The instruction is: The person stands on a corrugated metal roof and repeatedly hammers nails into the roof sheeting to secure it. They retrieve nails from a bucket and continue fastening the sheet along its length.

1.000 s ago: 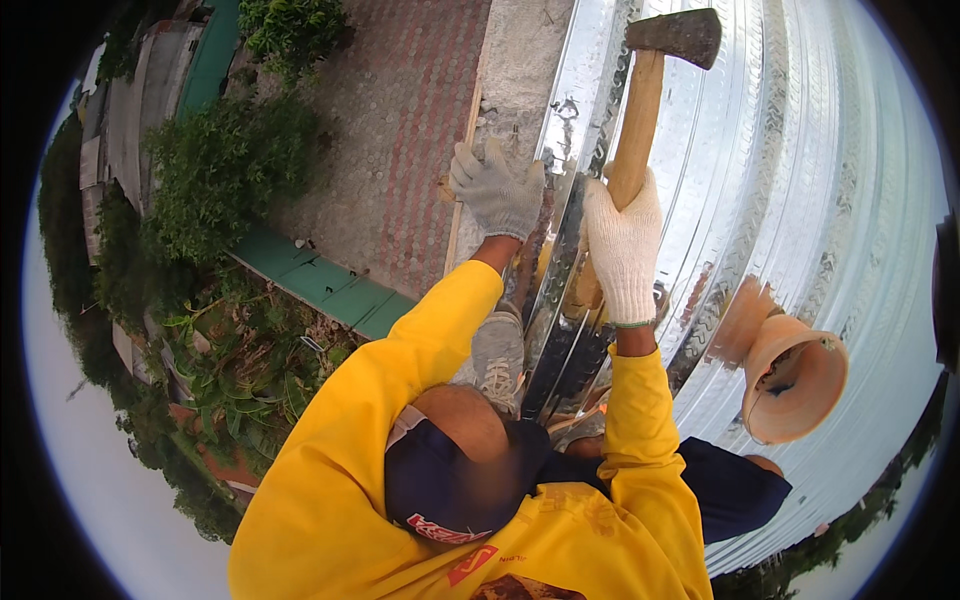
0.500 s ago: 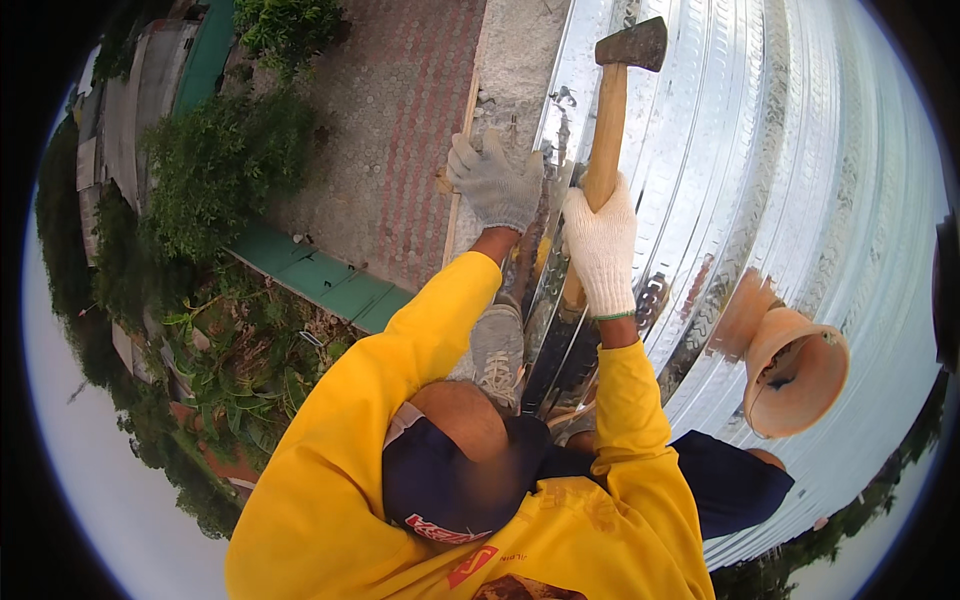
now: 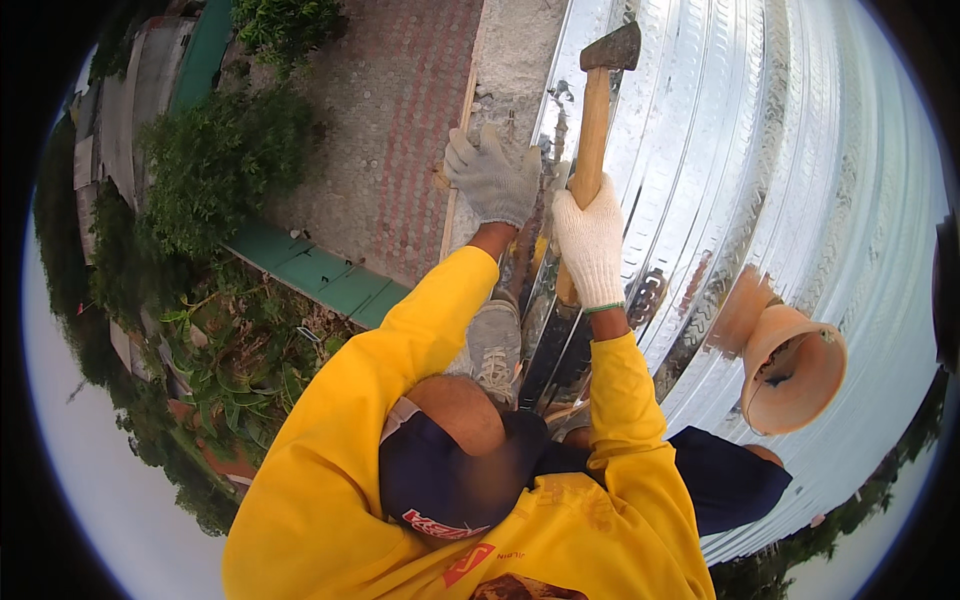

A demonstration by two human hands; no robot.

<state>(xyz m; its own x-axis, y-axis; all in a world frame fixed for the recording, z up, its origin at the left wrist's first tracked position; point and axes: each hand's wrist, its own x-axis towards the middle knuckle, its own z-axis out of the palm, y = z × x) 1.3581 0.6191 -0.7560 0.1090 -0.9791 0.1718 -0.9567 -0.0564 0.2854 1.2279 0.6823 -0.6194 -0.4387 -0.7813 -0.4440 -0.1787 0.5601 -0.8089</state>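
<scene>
My right hand (image 3: 588, 240), in a white knit glove, is wrapped round the wooden handle of a hatchet (image 3: 593, 130). Its dark metal head points away from me, over the edge of the shiny ribbed metal sheets (image 3: 690, 130). To the left, my left hand (image 3: 492, 178) in a grey glove lies with fingers spread on the concrete ledge (image 3: 512, 60), beside a thin wooden strip (image 3: 456, 215) along its outer edge. Whatever lies under that palm is hidden. My grey shoe (image 3: 494, 345) stands just behind this hand.
An orange-brown bucket (image 3: 795, 370) lies tipped on the metal sheets at the right. Beyond the ledge on the left is a drop to a paved yard (image 3: 400, 120), with a green metal roof strip (image 3: 310, 275), trees (image 3: 230, 160) and leafy plants lower down.
My right hand and the hatchet have shifted a little to the left, toward the ledge. The left hand stays in nearly the same place.
</scene>
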